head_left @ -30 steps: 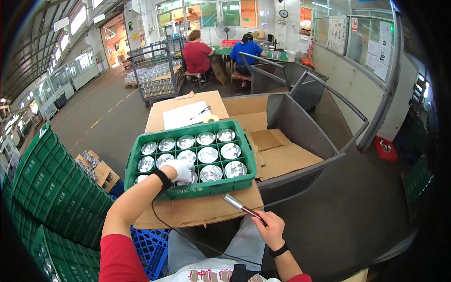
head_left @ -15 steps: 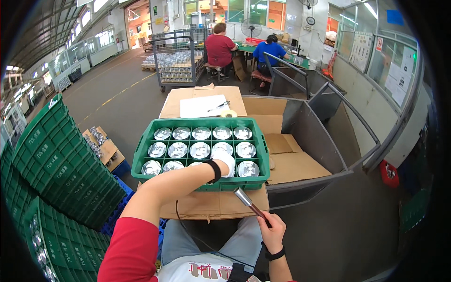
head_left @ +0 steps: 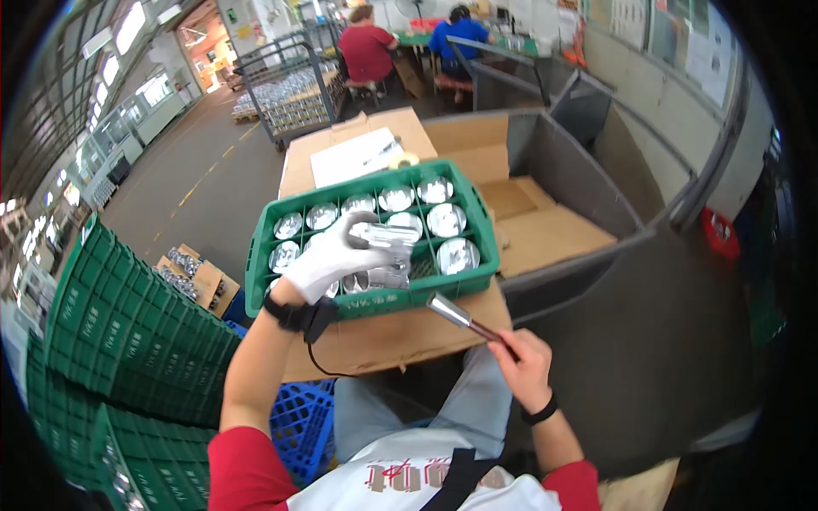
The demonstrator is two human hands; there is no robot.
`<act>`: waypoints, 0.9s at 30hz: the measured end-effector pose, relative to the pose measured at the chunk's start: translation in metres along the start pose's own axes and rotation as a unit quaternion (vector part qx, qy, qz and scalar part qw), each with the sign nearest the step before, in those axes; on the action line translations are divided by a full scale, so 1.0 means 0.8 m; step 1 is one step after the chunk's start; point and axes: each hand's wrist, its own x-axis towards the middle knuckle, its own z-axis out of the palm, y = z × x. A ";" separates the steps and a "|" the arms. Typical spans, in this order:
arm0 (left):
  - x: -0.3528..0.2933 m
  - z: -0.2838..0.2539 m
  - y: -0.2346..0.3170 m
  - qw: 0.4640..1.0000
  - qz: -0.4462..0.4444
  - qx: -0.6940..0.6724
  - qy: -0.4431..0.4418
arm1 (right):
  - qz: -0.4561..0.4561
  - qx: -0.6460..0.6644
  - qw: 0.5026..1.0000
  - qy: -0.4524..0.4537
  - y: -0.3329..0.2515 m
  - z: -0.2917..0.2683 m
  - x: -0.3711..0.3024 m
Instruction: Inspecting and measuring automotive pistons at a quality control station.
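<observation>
My left hand, in a white glove with a black band at the wrist, is closed around a shiny metal piston. It tilts the piston on its side over the front row of a green divided crate. Several more pistons, such as the right front piston, sit upright in the crate's compartments. My bare right hand grips a rod-like tool with a silver cylindrical head and a brown shaft. The tool's head points up and left, just in front of the crate's front wall.
The crate rests on cardboard. Behind it lie white paper and a tape roll. A grey metal bin lined with cardboard stands on the right. Stacked green crates rise at left. Two people sit at a far bench.
My left hand has lifted a piston from the front row and tipped it sideways. My right hand still holds the tool. The view has shifted and tilted.
</observation>
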 end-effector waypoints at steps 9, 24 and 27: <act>-0.102 0.064 -0.145 0.898 0.008 -0.435 0.066 | -0.050 -0.007 0.997 -0.054 0.010 0.033 0.003; -0.091 0.102 -0.198 0.805 -0.050 -0.590 0.034 | -0.078 -0.082 0.992 -0.054 0.000 0.058 -0.015; -0.099 0.106 -0.190 0.767 -0.126 -0.607 0.165 | -0.082 -0.069 0.992 -0.062 -0.003 0.073 -0.020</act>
